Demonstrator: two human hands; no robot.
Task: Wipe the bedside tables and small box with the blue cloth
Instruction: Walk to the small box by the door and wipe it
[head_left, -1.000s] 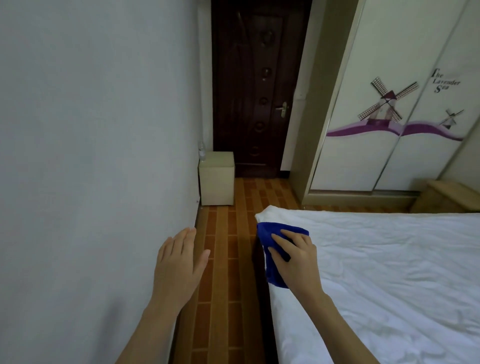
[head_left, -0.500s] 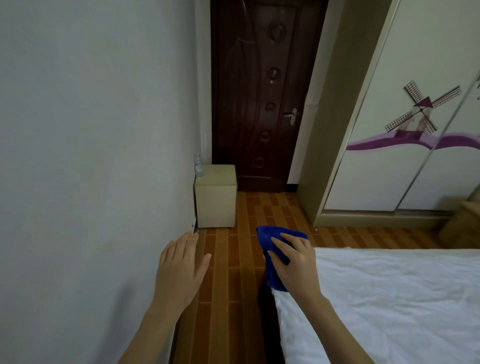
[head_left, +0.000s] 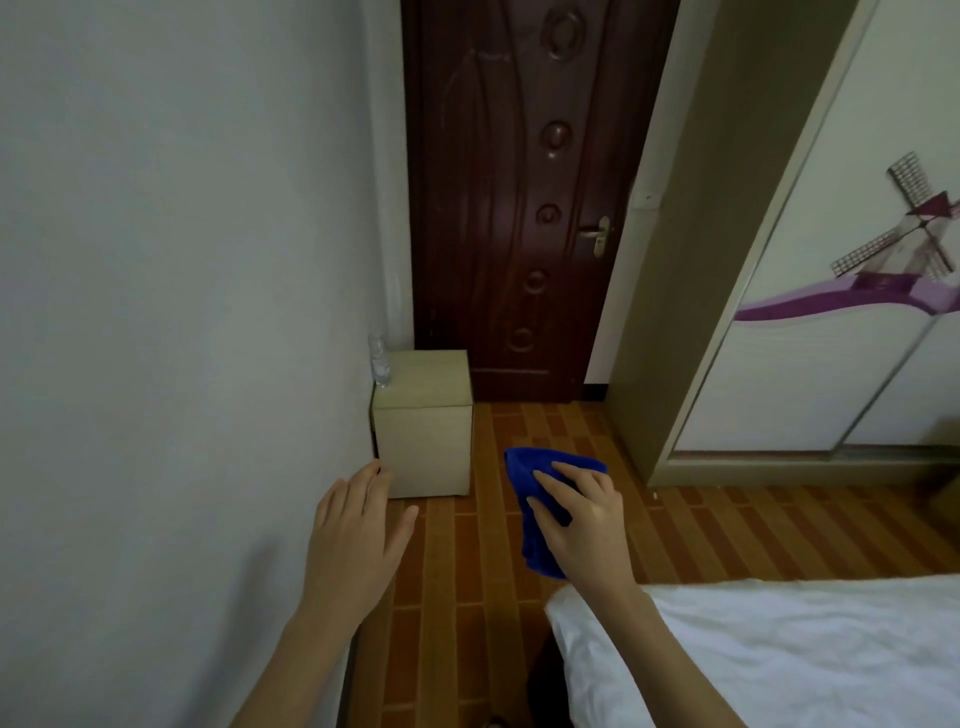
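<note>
A pale beige small box (head_left: 425, 431) stands on the floor against the left wall, in front of the door. My right hand (head_left: 584, 525) grips the blue cloth (head_left: 535, 499), which hangs in the air over the floor to the right of the box. My left hand (head_left: 358, 540) is held out with straight fingers, empty, its fingertips in front of the box's lower left corner beside the wall.
A clear plastic bottle (head_left: 380, 361) stands on the box's back left corner. Behind it is a dark brown door (head_left: 519, 208). A wardrobe (head_left: 831, 260) stands at the right. The bed's white sheet (head_left: 779, 654) fills the lower right. Brown tiled floor (head_left: 467, 571) runs between wall and bed.
The view has moved forward along the aisle: the box and door are nearer and larger, and the bed has dropped lower. The cloth has left the bed's corner and now hangs over the floor.
</note>
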